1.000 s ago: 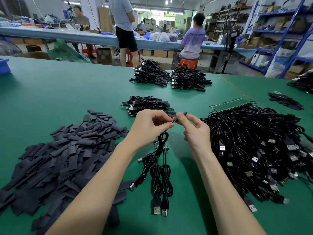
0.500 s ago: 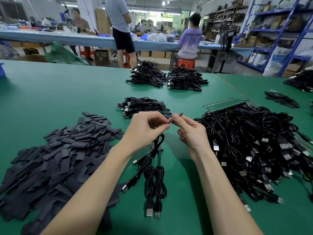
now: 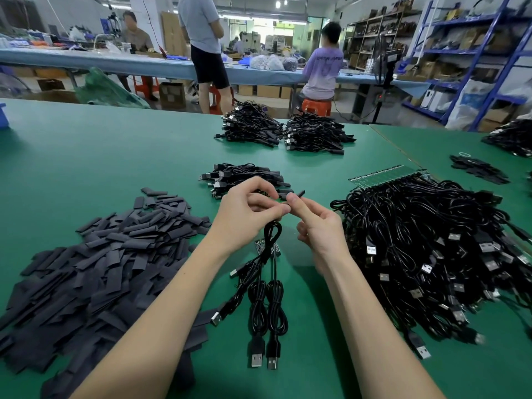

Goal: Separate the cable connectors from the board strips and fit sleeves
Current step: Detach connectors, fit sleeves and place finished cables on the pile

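Above the green counter [image 3: 86, 168] our left hand [image 3: 247, 211] pinches the end of a thin black cable [image 3: 272, 234], while our right hand [image 3: 316, 226] pinches a small flat black sleeve [image 3: 300, 193] at that end, between the left sleeve heap [image 3: 100, 254] and right cable pile [image 3: 431, 254].

blk cables [image 3: 426, 243], dk-grey sleeves [image 3: 95, 272] – green table [image 3: 100, 168]

The only lettering in sight is a pale printed line across the back of the purple shirt [image 3: 324, 72] on the person seated at the far counter [image 3: 161, 66], too blurred to read. Nothing else carries legible text.
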A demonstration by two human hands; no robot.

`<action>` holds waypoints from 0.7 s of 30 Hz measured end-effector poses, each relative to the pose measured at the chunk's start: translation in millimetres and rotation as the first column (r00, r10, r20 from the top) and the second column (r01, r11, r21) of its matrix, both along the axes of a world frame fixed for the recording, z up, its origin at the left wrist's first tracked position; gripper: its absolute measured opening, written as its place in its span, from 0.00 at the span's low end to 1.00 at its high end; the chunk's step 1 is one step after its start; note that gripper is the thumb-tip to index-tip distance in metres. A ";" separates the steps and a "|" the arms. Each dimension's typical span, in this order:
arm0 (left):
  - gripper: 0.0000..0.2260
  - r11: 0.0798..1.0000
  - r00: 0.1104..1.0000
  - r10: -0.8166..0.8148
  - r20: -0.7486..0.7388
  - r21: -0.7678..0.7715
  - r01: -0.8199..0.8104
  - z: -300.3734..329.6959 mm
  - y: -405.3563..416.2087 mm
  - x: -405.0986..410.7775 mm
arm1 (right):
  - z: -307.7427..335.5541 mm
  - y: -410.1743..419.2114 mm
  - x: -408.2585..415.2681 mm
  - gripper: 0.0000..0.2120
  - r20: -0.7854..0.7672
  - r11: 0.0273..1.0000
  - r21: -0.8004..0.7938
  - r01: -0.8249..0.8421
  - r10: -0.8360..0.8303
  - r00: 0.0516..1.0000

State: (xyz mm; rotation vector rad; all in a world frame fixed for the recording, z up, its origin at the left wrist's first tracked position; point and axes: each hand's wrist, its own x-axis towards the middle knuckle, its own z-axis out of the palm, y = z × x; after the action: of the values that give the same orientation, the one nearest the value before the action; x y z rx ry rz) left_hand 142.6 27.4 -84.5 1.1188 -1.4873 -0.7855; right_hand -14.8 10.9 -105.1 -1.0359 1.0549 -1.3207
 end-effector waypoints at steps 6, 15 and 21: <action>0.05 0.983 0.993 -0.062 -0.099 0.168 0.078 -6.1 -3.3 -2.0 | -2.6 0.7 2.6 0.13 -0.055 0.978 -0.180 0.109 -0.120 0.991; 0.04 0.969 0.963 -0.003 -0.269 0.238 0.070 -4.3 0.5 -8.2 | 1.6 6.2 13.1 0.12 0.058 0.965 -0.163 0.206 -0.199 0.978; 0.04 0.976 0.960 0.040 -0.278 0.216 0.022 -6.0 -1.2 -10.0 | 1.9 10.6 21.7 0.13 0.119 0.970 -0.100 0.219 -0.207 0.971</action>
State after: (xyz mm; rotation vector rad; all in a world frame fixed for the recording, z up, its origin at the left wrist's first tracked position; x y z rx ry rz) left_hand 132.6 26.2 -90.4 1.1202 -1.1774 -1.0738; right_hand 6.9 21.5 -103.2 -0.9415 1.0416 -1.6090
